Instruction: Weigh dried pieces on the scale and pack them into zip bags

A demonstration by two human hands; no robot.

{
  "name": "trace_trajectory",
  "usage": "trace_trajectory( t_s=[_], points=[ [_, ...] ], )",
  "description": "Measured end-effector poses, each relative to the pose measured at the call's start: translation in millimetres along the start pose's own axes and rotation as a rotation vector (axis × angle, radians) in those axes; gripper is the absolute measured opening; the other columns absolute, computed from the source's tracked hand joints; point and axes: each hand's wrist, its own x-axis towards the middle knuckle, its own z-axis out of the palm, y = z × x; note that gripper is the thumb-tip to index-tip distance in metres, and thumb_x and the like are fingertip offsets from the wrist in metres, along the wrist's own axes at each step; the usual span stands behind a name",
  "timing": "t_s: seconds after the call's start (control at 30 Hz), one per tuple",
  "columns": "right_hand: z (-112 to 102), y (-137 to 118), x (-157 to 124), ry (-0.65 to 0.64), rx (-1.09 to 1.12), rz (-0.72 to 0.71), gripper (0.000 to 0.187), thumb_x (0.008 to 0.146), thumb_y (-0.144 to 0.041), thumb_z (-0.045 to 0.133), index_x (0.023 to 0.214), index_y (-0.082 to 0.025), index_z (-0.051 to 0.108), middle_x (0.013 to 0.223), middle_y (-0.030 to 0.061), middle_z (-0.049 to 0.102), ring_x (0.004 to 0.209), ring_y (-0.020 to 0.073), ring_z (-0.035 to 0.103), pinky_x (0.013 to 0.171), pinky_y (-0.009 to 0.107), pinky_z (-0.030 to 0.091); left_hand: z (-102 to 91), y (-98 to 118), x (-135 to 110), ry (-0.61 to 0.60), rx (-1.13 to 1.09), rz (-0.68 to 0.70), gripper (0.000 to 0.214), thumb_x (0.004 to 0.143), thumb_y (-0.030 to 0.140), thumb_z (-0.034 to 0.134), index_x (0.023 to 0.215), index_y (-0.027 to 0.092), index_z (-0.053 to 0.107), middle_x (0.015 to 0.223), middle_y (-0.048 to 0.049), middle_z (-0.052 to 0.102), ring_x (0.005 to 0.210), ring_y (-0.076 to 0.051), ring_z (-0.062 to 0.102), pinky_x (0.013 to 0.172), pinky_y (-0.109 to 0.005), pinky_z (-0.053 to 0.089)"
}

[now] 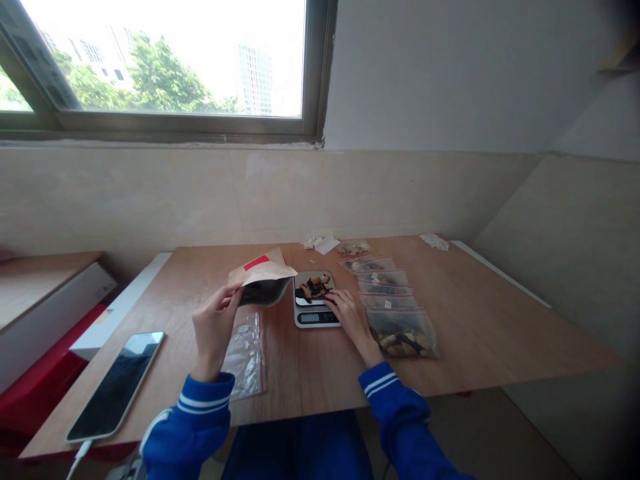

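My left hand (214,328) is closed on the lower edge of a brown paper pouch (263,275) with a red label, holding it tilted above the table with its mouth toward a small digital scale (315,299). Dark and tan pieces (315,287) lie piled on the scale's pan. My right hand (349,312) rests by the scale's right edge, fingers curled toward the pile; whether they hold a piece is hidden.
An empty clear zip bag (245,357) lies under my left wrist. Several filled zip bags (395,313) line up right of the scale. A phone (117,383) on a cable lies front left. White scraps (323,243) sit near the wall.
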Motion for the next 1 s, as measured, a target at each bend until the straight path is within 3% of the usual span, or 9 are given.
trace_trajectory(
  t_s=[0.23,0.33,0.43,0.67,0.87,1.0],
  points=[
    [3.0,12.7,-2.8,0.142,0.270,0.052,0.029,0.097,-0.031,0.045,0.111,-0.022,0.069,0.111,0.0087,0.069,0.105,0.0222,0.062,0.094,0.040,0.049,-0.6,-1.9,1.1,0.017,-0.015,-0.008,0.026,0.084,0.046,0.062,0.091,0.024,0.075,0.075,0.0006,0.075,0.069,-0.019,0.072,0.061,-0.024,0.051],
    [5.5,15.9,1.2,0.245,0.401,0.139,0.030,0.096,-0.033,0.045,0.107,-0.021,0.070,0.106,0.0095,0.070,0.101,0.0215,0.064,0.088,0.037,0.052,0.7,-1.4,0.9,0.022,-0.036,-0.007,0.023,0.083,0.043,0.063,0.092,0.024,0.075,0.078,0.0013,0.075,0.071,-0.018,0.073,0.063,-0.023,0.052],
    [5.8,10.0,4.1,0.250,0.475,0.182,0.028,0.094,-0.032,0.048,0.108,-0.021,0.069,0.103,0.0088,0.072,0.092,0.0204,0.067,0.082,0.035,0.055,2.0,-1.3,0.4,0.024,-0.041,0.004,0.020,0.083,0.041,0.065,0.091,0.025,0.075,0.079,0.0021,0.075,0.071,-0.017,0.073,0.063,-0.022,0.052],
    [7.8,-8.7,-1.1,0.028,0.293,0.005,0.020,0.093,-0.021,0.052,0.102,-0.022,0.070,0.097,0.0080,0.070,0.092,0.0218,0.067,0.083,0.035,0.054,2.1,-3.0,0.3,0.019,-0.032,0.030,0.019,0.083,0.041,0.065,0.090,0.026,0.075,0.077,0.0029,0.075,0.069,-0.017,0.072,0.061,-0.023,0.051],
    [18.6,-0.5,4.4,-0.019,0.132,-0.037,0.020,0.092,-0.016,0.052,0.087,-0.020,0.071,0.089,0.0075,0.070,0.086,0.0217,0.065,0.077,0.034,0.051,2.2,-1.6,0.1,0.017,-0.040,0.045,0.019,0.083,0.040,0.065,0.089,0.025,0.074,0.078,0.0023,0.075,0.069,-0.017,0.072,0.061,-0.023,0.052],
    [5.5,-14.2,6.4,0.032,0.064,-0.080,0.019,0.093,-0.018,0.051,0.091,-0.020,0.070,0.098,0.0086,0.070,0.093,0.0238,0.062,0.082,0.038,0.048,2.4,-0.8,-0.3,0.019,-0.035,0.060,0.019,0.084,0.040,0.064,0.089,0.025,0.074,0.078,0.0021,0.075,0.069,-0.017,0.072,0.061,-0.023,0.052]
  ],
)
